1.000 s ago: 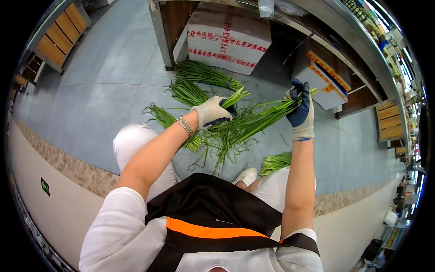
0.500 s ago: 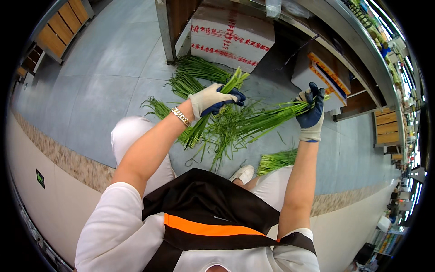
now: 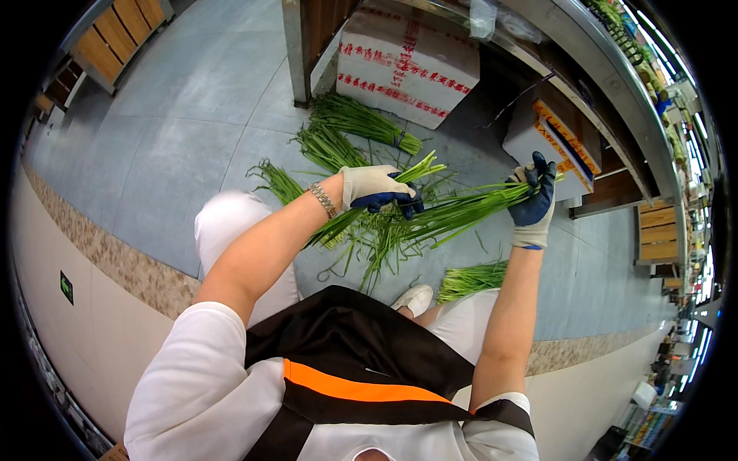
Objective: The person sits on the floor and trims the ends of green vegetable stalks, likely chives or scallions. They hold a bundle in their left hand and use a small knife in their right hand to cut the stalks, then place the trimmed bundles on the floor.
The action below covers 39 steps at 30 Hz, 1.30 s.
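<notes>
Both my hands wear pale gloves with dark blue palms. My left hand (image 3: 380, 190) is closed around a small bunch of garlic chives (image 3: 422, 167), its pale cut ends sticking out to the upper right and its leaves trailing lower left. My right hand (image 3: 533, 192) grips the stem end of a larger bunch of long chives (image 3: 466, 214), with the leaves reaching left toward my left hand. Below them, loose chive leaves (image 3: 382, 250) lie scattered on the floor. Beyond my left hand rest a bundle of chives (image 3: 361, 123) and another bundle (image 3: 327, 147).
More chives (image 3: 277, 180) lie by my left knee, and another pile (image 3: 470, 281) sits beside my right leg. A white box with red print (image 3: 407, 69) stands under a metal-edged counter (image 3: 573, 38). To its right is an open white box (image 3: 550, 138) with orange tape.
My left hand has moved slightly right and down with its small bunch, now lower and flatter. My right hand still grips the larger bunch. The whole view has shifted a little.
</notes>
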Tool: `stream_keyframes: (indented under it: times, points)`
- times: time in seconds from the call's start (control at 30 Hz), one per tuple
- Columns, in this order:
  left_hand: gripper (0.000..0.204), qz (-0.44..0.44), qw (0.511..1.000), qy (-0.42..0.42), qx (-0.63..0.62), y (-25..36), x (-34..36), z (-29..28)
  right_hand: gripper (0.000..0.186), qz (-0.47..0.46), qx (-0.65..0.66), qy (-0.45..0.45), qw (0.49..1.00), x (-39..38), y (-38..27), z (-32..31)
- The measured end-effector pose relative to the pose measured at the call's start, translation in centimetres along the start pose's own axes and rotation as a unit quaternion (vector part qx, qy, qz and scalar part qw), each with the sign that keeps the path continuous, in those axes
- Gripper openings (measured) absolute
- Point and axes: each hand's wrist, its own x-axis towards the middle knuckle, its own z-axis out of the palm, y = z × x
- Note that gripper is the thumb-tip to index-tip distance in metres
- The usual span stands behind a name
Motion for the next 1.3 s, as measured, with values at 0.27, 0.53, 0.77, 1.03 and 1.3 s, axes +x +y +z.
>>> stream_keyframes:
  times: [0.27,0.53,0.77,1.03,1.3]
  points:
    - [0.020,0.097,0.992,0.047,-0.069,-2.0,2.5,-0.7,0.039,-0.023,-0.012,0.010,1.000,0.3,-0.2,-0.2]
    - [0.016,0.121,0.949,0.258,-0.137,-0.3,1.1,-0.7,0.040,-0.090,-0.075,0.039,0.992,0.0,-1.2,-2.1]
    - [0.026,0.141,0.974,0.174,-0.036,0.8,-0.8,-1.3,0.042,-0.117,-0.106,0.088,0.984,-0.3,-1.6,-2.3]
    - [0.041,0.097,0.988,0.073,0.097,0.1,1.1,1.6,0.042,-0.119,-0.148,0.110,0.975,0.1,0.1,-0.6]
    - [0.022,0.162,0.982,0.025,0.097,-0.1,2.2,3.0,0.044,-0.117,-0.181,0.110,0.970,0.2,1.5,0.3]
